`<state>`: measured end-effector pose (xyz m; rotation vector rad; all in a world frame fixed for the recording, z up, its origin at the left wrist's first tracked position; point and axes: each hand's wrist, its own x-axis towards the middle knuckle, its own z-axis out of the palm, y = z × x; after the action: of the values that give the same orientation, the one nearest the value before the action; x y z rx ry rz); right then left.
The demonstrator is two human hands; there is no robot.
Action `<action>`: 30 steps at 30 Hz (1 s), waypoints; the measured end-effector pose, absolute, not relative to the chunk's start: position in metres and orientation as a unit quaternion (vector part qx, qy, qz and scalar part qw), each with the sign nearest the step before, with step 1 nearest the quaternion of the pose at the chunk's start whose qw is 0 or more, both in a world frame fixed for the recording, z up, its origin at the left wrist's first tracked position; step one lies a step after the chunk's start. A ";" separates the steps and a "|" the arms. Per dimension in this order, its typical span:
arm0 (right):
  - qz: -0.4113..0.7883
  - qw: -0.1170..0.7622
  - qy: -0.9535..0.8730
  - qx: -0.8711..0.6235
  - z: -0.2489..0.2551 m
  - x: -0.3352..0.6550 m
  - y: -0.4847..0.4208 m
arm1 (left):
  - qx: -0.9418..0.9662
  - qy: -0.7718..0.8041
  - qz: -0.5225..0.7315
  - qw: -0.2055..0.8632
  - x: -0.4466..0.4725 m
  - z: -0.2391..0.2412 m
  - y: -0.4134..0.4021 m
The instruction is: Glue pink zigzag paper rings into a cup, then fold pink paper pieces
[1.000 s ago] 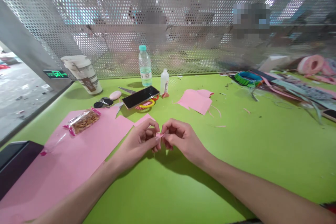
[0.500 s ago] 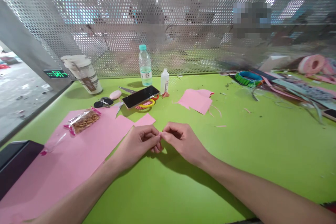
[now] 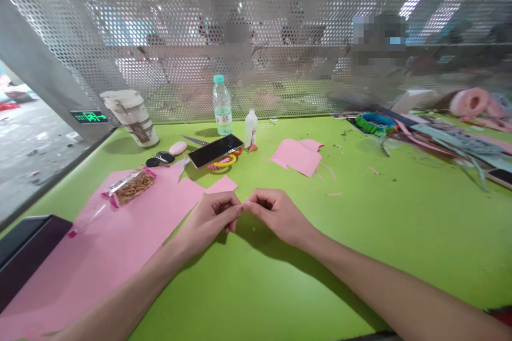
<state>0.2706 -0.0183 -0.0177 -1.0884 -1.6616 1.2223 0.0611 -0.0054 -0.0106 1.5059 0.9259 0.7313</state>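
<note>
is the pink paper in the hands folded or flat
Cannot tell: the left hand and right hand pinch the small pink paper, almost hiding it.

The green table top point(image 3: 360, 256) is smooth and a bit shiny. At 12 o'clock stands a gray metal wall point(image 3: 240, 21) full of little round holes. The pink paper point(image 3: 120, 256) at 8 o'clock looks flat and matt. Toward 11 o'clock, the phone point(image 3: 216, 151) is glossy, and the water bottle point(image 3: 222, 109) is clear plastic.
</note>
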 end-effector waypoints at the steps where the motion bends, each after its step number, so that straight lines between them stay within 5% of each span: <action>1: 0.493 0.390 -0.653 -0.424 -0.019 0.271 -0.017 | 0.645 0.398 0.317 0.570 0.061 -0.011 -0.005; 14: 0.496 0.398 -0.641 -0.430 -0.016 0.269 -0.019 | 0.699 0.414 0.301 0.500 0.062 -0.007 -0.003; 18: 0.455 0.406 -0.648 -0.456 -0.017 0.270 -0.016 | 0.741 0.428 0.300 0.423 0.060 -0.010 0.002; 23: 0.446 0.461 -0.559 -0.526 -0.027 0.281 -0.004 | 0.809 0.498 0.283 0.136 0.052 -0.018 0.014; 30: 0.453 0.501 -0.503 -0.539 -0.039 0.283 0.004 | 0.805 0.510 0.275 0.132 0.044 -0.032 0.025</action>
<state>0.2834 0.0038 -0.0386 -1.3026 -1.2169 1.0940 0.0438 0.0246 -0.0319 2.3343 1.4788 0.7967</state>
